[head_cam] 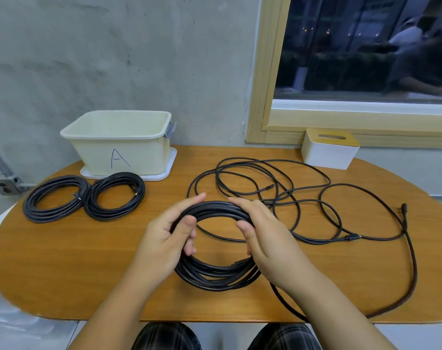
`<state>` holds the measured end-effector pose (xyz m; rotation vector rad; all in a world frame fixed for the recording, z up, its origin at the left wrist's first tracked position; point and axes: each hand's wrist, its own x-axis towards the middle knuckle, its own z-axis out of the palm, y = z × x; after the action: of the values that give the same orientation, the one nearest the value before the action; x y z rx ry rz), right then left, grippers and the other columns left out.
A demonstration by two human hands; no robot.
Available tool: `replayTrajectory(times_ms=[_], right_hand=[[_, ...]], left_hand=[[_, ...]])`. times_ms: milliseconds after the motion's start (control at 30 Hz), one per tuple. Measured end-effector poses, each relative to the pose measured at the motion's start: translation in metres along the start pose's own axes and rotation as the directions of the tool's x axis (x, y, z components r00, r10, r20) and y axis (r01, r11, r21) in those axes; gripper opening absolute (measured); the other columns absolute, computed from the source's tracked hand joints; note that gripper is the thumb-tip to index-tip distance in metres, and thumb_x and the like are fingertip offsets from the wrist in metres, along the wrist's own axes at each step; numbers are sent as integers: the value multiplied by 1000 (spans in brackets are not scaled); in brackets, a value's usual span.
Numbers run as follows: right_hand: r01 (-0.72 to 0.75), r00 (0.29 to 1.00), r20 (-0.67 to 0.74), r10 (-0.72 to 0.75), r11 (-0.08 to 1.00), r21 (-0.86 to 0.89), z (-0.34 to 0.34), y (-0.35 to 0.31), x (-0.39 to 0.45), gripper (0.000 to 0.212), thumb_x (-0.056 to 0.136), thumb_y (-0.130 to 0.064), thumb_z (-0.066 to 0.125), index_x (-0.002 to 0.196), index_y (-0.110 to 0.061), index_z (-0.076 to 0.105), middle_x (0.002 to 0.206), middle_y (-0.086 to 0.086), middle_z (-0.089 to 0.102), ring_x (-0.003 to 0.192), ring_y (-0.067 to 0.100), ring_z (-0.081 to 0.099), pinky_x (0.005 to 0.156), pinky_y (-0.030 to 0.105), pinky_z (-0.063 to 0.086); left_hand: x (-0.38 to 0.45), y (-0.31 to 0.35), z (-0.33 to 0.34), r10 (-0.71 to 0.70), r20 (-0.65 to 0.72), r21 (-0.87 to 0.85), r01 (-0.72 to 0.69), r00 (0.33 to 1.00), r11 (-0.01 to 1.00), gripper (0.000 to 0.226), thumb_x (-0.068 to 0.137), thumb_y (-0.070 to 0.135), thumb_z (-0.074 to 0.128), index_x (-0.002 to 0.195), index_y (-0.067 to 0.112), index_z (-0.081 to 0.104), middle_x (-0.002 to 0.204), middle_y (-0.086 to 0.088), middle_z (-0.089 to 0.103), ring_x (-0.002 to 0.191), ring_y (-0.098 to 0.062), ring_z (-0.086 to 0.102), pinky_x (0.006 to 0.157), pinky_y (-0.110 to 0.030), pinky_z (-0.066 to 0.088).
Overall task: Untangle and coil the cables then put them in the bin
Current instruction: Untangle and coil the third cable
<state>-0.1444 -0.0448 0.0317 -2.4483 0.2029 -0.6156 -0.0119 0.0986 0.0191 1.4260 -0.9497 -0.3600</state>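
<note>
I read "A" on the bin (119, 145), beyond my left hand (168, 238); both it and my right hand (261, 238) grip the coil (215, 274) between them.

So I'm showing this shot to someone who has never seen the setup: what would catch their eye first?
Probably the two hands, left hand and right hand, gripping a black cable coil at the table's near middle. Next, the loose tangled cable sprawling to the right, and the two finished coils lying side by side at the left in front of the cream bin marked A.
</note>
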Motion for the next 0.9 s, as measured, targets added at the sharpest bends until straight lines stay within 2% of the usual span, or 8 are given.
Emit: replayTrajectory(times_ms=[100,167,267,367,500,600,800,900], right_hand=[[71,993,105,-54,984,-162,1,-8,2,41,90,-56,16,130,-47,23,106,-14,46,79,11,57,68,33,49],[127,983,159,-96,971,-200,4,-12,3,32,96,-46,29,128,-47,22,115,-6,49,84,21,60,68,39,51],[93,988,140,-69,980,-175,1,-17,2,37,99,-32,42,133,-38,30,127,-7,51,99,20,60,78,38,50],[55,995,90,-47,995,-85,-6,-17,0,38,93,-45,43,127,-38,27,118,-10,58,99,11,60,80,34,50],[-68,994,79,76,993,-95,-16,-10,-1,65,79,-64,36,136,-33,31,128,-13,53,111,4,54,88,18,44],[-119,990,68,125,990,-80,-20,-11,-1,75,72,-69,32,138,-34,31,126,-18,52,109,-2,50,87,15,42],[-131,988,74,136,989,-76,-17,-11,1,78,71,-74,29,135,-31,37,101,-29,50,93,-5,52,80,13,44],[-145,986,67,152,985,-98,-13,-12,0,53,87,-59,39,129,-28,39,89,-24,49,83,-2,53,70,15,43]], left_hand=[[2,11,2,-29,158,132,8,987,991,32,83,52,61,114,55,59,72,14,62,53,-2,49,57,-23,48],[4,20,7,-23,255,240,-41,967,970,40,82,41,58,120,52,55,85,29,65,66,8,55,62,-7,41],[7,25,11,-11,304,330,-95,953,939,41,85,51,52,124,59,41,106,36,61,97,20,53,80,-2,37],[7,23,9,50,272,365,-151,961,919,46,83,56,50,125,68,34,120,37,52,112,13,50,89,-6,37],[5,19,0,164,79,278,-180,983,944,36,86,58,45,121,61,47,96,17,64,76,5,57,68,-9,42],[3,21,-1,185,-30,195,-176,982,965,40,84,67,42,121,54,50,69,28,57,63,11,51,60,-2,36],[-2,20,1,196,-168,140,-173,966,975,37,79,75,44,110,61,57,65,17,54,53,1,44,52,-13,38],[-4,19,1,164,-189,82,-151,968,985,39,76,76,47,109,59,59,63,7,50,49,-3,40,46,-17,36]])
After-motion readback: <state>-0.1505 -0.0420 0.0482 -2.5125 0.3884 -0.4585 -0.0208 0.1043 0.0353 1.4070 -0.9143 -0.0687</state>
